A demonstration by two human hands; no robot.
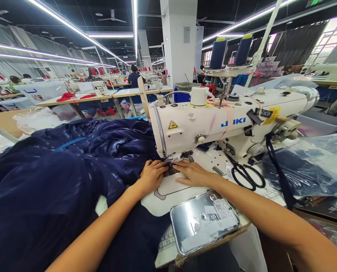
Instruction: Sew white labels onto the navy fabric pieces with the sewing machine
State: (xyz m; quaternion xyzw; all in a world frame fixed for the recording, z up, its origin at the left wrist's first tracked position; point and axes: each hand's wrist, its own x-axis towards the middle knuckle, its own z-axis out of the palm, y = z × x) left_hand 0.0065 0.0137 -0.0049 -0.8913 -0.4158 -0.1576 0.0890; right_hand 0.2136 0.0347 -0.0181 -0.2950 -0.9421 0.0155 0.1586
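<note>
A white sewing machine (197, 121) marked JUKI stands before me, its presser foot (170, 166) low over the metal plate. Just left of the foot rests my left hand (152, 176), fingers stretched and lying on the edge of the navy fabric (72, 170). From the right, my right hand (193, 174) reaches its fingertips to the foot, palm down, thumb spread apart. The cloth directly beneath the fingertips is mostly hidden. A large heap of that fabric covers the left side and hangs toward my lap, with a blue strip (70, 143) on it.
Black-handled scissors (246, 175) lie right of my right hand. A shiny metal tin lid (202, 223) with paper labels sits at the front edge. Plastic-bagged navy cloth (304, 166) is at right. Navy thread cones (218, 53) stand behind; a person (134, 77) sits farther off.
</note>
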